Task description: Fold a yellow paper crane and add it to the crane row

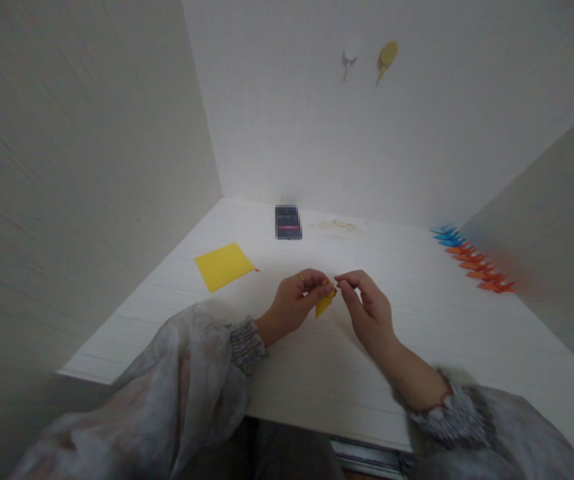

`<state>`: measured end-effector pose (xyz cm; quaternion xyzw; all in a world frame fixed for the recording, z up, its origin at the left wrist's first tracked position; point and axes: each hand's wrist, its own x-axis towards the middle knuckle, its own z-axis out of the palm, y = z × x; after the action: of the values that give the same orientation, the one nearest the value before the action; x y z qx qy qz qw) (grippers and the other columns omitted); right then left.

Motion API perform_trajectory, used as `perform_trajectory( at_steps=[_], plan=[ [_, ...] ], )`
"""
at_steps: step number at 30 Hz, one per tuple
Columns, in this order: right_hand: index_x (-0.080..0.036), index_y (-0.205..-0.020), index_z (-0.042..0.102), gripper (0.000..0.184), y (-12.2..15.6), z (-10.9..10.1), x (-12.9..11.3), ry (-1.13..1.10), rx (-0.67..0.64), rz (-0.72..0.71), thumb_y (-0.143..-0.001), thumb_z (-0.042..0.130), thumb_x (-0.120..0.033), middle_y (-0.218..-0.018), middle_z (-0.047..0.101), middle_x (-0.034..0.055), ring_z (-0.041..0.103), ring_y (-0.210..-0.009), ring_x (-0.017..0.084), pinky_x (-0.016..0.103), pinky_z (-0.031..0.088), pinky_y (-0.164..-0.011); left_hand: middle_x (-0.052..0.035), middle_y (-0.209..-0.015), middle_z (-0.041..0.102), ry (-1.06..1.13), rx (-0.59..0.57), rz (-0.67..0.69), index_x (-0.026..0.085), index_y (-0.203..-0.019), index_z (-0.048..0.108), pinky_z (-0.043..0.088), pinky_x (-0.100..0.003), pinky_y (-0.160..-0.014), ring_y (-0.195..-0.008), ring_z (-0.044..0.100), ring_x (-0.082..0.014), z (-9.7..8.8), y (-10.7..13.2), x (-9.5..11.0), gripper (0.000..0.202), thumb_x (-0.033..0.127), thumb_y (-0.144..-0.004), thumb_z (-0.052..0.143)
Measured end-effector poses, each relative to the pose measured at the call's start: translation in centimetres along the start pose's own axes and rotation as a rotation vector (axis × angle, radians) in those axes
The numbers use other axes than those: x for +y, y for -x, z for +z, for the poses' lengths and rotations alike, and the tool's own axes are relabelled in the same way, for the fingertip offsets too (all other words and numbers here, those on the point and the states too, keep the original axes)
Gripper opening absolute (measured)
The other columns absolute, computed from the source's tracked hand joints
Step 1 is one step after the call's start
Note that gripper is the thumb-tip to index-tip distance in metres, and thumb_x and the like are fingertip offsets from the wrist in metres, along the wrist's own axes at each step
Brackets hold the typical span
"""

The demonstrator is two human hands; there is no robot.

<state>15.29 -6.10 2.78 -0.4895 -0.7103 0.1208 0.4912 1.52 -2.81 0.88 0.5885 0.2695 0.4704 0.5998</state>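
Note:
Above the near middle of the table, my left hand (299,300) pinches a small piece of folded yellow paper (323,306) between thumb and fingers. The paper's pointed lower end hangs below the thumb, and its upper part is hidden by the fingers. Just to the right, my right hand (371,308) is closed in a pinch, thumb and index fingertips close together beside the paper's right edge. What lies between those fingertips is too small to make out. A flat yellow paper sheet (224,267) lies on the table left of my hands.
A dark, blurred-out rectangular object (287,222) lies near the back wall. Along the right wall stands a row of blue folded paper figures (449,236) and orange folded paper figures (481,267). A white hook (351,52) and a yellow hook (387,55) are on the back wall.

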Motion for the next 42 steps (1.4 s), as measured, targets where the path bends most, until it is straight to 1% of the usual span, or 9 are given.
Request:
perform_trajectory(
  at_steps=[4, 9, 13, 17, 20, 26, 32, 37, 42],
  plan=[
    [-0.019, -0.078, 0.054, 0.009, -0.1, 0.0, 0.3, -0.064, -0.069, 0.049, -0.08, 0.045, -0.02, -0.071, 0.053, 0.0011, 0.05, -0.068, 0.014, 0.027, 0.041, -0.062, -0.001, -0.068, 0.055, -0.053, 0.008, -0.016, 0.013, -0.077, 0.053, 0.042, -0.022, -0.059, -0.063, 0.051, -0.0096, 0.0, 0.0, 0.0, 0.024, 0.036, -0.071, 0.055],
    [-0.019, -0.072, 0.052, 0.008, -0.1, 0.1, 0.3, -0.063, -0.071, 0.067, -0.079, 0.047, -0.021, -0.066, 0.051, -0.0001, 0.048, -0.064, 0.013, 0.026, 0.04, -0.059, -0.0006, -0.067, 0.054, -0.111, 0.007, -0.03, 0.013, -0.077, 0.053, 0.042, -0.022, -0.06, -0.063, 0.052, -0.0098, -0.2, 0.1, -0.4, 0.025, 0.037, -0.07, 0.056],
    [-0.018, -0.068, 0.05, 0.01, -0.1, 0.1, -0.1, 0.002, -0.052, 0.09, -0.078, 0.047, -0.018, -0.062, 0.05, -0.0009, 0.047, -0.06, 0.012, 0.025, 0.039, -0.055, -0.0008, -0.067, 0.055, -0.16, 0.013, -0.01, 0.013, -0.075, 0.054, 0.043, -0.023, -0.061, -0.063, 0.053, -0.01, -0.2, 0.0, -0.4, 0.024, 0.036, -0.07, 0.056],
    [-0.019, -0.066, 0.047, 0.011, -0.2, 0.1, -0.1, 0.066, -0.012, 0.052, -0.076, 0.046, -0.014, -0.061, 0.048, -0.0012, 0.045, -0.058, 0.013, 0.025, 0.038, -0.054, -0.0023, -0.072, 0.058, -0.16, -0.037, 0.019, 0.013, -0.077, 0.054, 0.044, -0.024, -0.065, -0.067, 0.055, -0.0112, -0.1, 0.0, -0.1, 0.022, 0.033, -0.069, 0.058],
    [-0.019, -0.065, 0.045, 0.011, -0.2, 0.2, 0.2, 0.094, 0.013, 0.044, -0.075, 0.045, -0.014, -0.06, 0.047, -0.0012, 0.044, -0.058, 0.013, 0.026, 0.037, -0.054, -0.0025, -0.072, 0.059, -0.179, -0.054, 0.003, 0.013, -0.078, 0.054, 0.045, -0.025, -0.065, -0.067, 0.056, -0.0114, -0.1, 0.0, 0.0, 0.022, 0.032, -0.068, 0.058],
    [-0.019, -0.064, 0.045, 0.012, -0.1, 0.3, 0.3, 0.1, 0.02, 0.097, -0.076, 0.046, -0.017, -0.061, 0.047, -0.001, 0.045, -0.059, 0.013, 0.026, 0.036, -0.056, -0.0017, -0.067, 0.059, -0.248, -0.02, 0.006, 0.013, -0.074, 0.056, 0.044, -0.023, -0.061, -0.061, 0.054, -0.0103, -0.2, 0.0, -0.1, 0.023, 0.035, -0.069, 0.056],
    [-0.019, -0.076, 0.052, 0.015, -0.1, 0.0, 0.3, -0.024, -0.013, 0.108, -0.083, 0.039, -0.022, -0.074, 0.054, 0.0017, 0.05, -0.073, 0.015, 0.028, 0.04, -0.066, -0.0016, -0.066, 0.058, -0.238, 0.018, 0.001, 0.012, -0.073, 0.055, 0.043, -0.022, -0.058, -0.06, 0.053, -0.0095, -0.4, -0.1, -0.4, 0.023, 0.035, -0.068, 0.057],
    [-0.019, -0.068, 0.049, 0.012, -0.1, 0.2, 0.9, 0.066, -0.063, 0.131, -0.078, 0.048, -0.025, -0.064, 0.05, -0.0005, 0.046, -0.063, 0.014, 0.027, 0.038, -0.059, -0.0018, -0.066, 0.058, -0.223, 0.006, -0.019, 0.012, -0.073, 0.055, 0.042, -0.023, -0.058, -0.06, 0.053, -0.0099, -0.3, -0.2, -0.3, 0.025, 0.037, -0.068, 0.057],
    [-0.019, -0.064, 0.047, 0.015, -0.1, 0.2, 0.8, 0.067, -0.053, 0.119, -0.079, 0.046, -0.022, -0.063, 0.048, -0.001, 0.045, -0.062, 0.013, 0.026, 0.037, -0.06, -0.0013, -0.066, 0.058, -0.176, -0.031, -0.041, 0.012, -0.074, 0.055, 0.041, -0.022, -0.056, -0.058, 0.051, -0.0088, -0.2, -0.2, -0.4, 0.025, 0.036, -0.067, 0.058]
  ],
)
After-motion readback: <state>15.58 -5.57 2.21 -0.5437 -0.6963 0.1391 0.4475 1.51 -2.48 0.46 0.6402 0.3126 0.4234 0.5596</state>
